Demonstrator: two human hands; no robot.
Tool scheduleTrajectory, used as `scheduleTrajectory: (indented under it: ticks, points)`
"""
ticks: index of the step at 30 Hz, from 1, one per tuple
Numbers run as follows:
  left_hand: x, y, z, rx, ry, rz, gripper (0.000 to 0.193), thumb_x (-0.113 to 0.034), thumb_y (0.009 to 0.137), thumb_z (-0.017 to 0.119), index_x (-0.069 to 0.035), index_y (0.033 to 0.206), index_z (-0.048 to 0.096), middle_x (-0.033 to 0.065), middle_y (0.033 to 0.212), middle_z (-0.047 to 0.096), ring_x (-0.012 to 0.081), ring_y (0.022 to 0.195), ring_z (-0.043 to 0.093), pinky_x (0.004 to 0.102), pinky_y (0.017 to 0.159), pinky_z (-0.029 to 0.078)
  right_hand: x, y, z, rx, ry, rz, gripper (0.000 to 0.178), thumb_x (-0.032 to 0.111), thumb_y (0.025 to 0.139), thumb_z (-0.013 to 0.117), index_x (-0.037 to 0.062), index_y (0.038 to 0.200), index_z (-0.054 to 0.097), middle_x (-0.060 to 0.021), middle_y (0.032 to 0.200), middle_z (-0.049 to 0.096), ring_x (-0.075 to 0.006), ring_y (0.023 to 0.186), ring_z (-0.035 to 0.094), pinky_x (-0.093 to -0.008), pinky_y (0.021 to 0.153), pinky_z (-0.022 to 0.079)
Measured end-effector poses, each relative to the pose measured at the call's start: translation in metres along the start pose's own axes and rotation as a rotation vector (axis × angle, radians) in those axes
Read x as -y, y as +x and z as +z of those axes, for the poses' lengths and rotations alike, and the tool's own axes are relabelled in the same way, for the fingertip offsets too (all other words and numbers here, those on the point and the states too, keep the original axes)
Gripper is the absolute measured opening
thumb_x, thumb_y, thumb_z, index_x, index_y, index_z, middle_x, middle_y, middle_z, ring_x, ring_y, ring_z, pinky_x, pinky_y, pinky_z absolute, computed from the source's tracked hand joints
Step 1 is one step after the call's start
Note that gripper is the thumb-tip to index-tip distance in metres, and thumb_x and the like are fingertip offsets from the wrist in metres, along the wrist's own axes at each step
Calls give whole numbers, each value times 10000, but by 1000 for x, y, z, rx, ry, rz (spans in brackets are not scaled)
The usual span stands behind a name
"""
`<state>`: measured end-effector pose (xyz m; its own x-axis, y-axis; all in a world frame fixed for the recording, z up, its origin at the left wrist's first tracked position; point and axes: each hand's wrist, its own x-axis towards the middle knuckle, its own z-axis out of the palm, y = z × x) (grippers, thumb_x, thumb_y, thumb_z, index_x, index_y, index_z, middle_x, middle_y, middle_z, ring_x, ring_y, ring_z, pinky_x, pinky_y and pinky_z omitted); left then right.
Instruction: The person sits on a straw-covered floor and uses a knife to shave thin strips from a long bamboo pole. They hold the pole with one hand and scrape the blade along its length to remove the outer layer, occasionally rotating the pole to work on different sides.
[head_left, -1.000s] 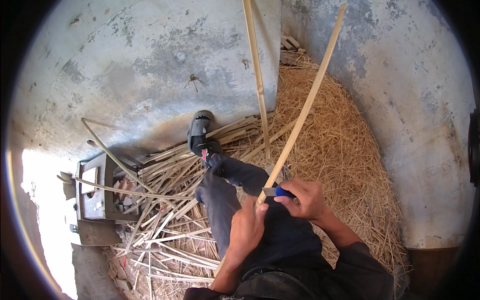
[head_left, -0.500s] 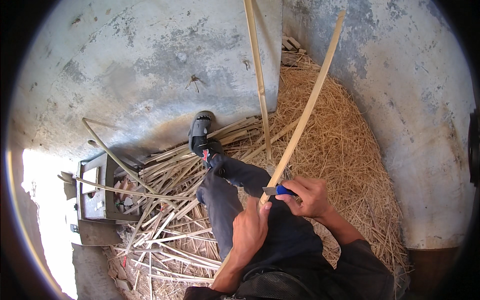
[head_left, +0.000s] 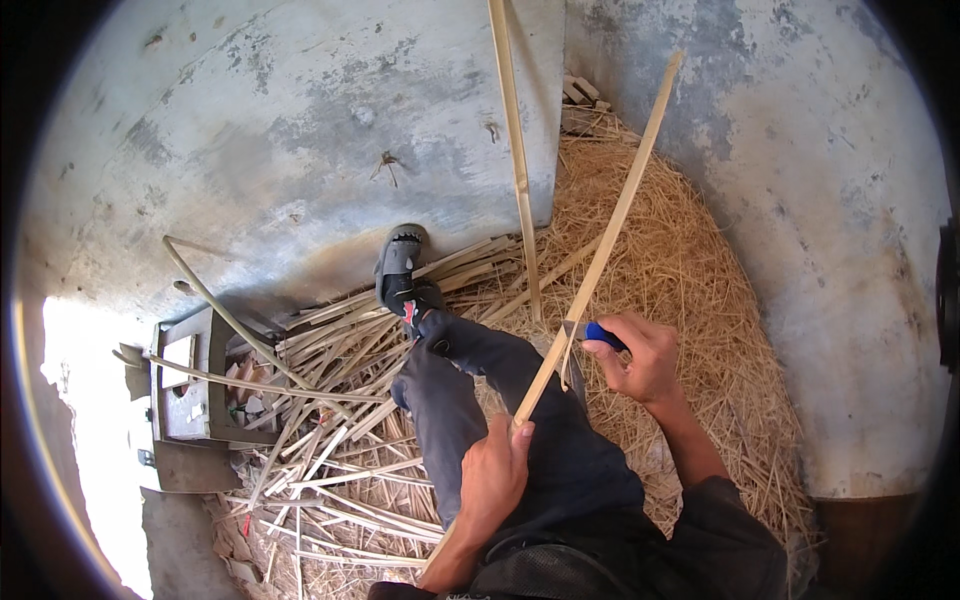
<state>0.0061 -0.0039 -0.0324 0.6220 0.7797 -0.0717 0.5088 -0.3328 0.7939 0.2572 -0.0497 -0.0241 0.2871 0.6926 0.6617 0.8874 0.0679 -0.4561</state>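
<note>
In the head view, the pale, flat wooden strip (head_left: 620, 210) runs aslant across the person's lap, its far end rising toward the grey wall (head_left: 780, 200) and its near end passing under the left hand (head_left: 492, 470). The left fingers are clamped on the strip, with the thumb laid along it. The right hand (head_left: 645, 360) has its fingers closed around the blue handle of a knife (head_left: 607, 337), whose blade meets the strip farther up; a thin curled shaving (head_left: 566, 365) hangs just below it. The strip looks light, springy along its length and stiffer across its width, likely to flex at the long unsupported end and to split along the grain. Its surface seems smooth enough to slide, and a freshly cut edge may be sharp, so a firm hold on the flat faces, well below the blade, suits it best. Beyond lie a heap of straw (head_left: 690, 290) and a pile of loose strips (head_left: 350, 340).
</note>
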Motion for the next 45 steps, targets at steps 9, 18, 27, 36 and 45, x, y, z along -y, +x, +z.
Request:
scheduleTrajectory:
  ticks: [9, 18, 27, 36, 45]
  points:
    - [21, -27, 1, 80, 67, -66, 308, -314, 1087, 540, -12, 1029, 536, 259, 711, 654, 509, 721, 653, 593, 658, 484, -65, 27, -13, -152, -62, 171, 372, 380, 960, 746, 9, 978, 756, -108, 766, 717, -212, 602, 671, -334, 546, 498]
    - [65, -26, -23, 280, -170, -67, 310, -292, 1083, 561, 11, 1133, 602, 256, 983, 695, 464, 944, 678, 479, 786, 530, -51, 24, -23, -109, -13, 137, 366, 364, 989, 724, -2, 967, 728, -113, 777, 698, -214, 621, 665, -332, 563, 503]
    - [13, 19, -10, 104, -402, 196, 383, -271, 1064, 618, 0, 1323, 539, 197, 984, 712, 355, 868, 712, 442, 747, 545, -20, 36, -34, -131, -23, -38, 331, 312, 939, 787, -11, 969, 722, -114, 785, 704, -209, 628, 691, -303, 549, 528]
    - [-3, 14, 7, 78, -154, 148, 349, -309, 1101, 534, 12, 968, 553, 263, 708, 574, 498, 694, 597, 521, 613, 446, -26, 36, -42, -107, -73, -102, 309, 297, 940, 784, -6, 971, 729, -118, 801, 720, -211, 622, 697, -305, 536, 530]
    - [26, -15, 13, 157, -54, 18, 384, -349, 1083, 556, 10, 948, 543, 290, 703, 618, 527, 734, 627, 592, 642, 464, -98, 46, -43, -155, -172, 145, 445, 457, 1012, 676, 22, 1021, 769, -88, 763, 728, -173, 608, 672, -309, 544, 504]
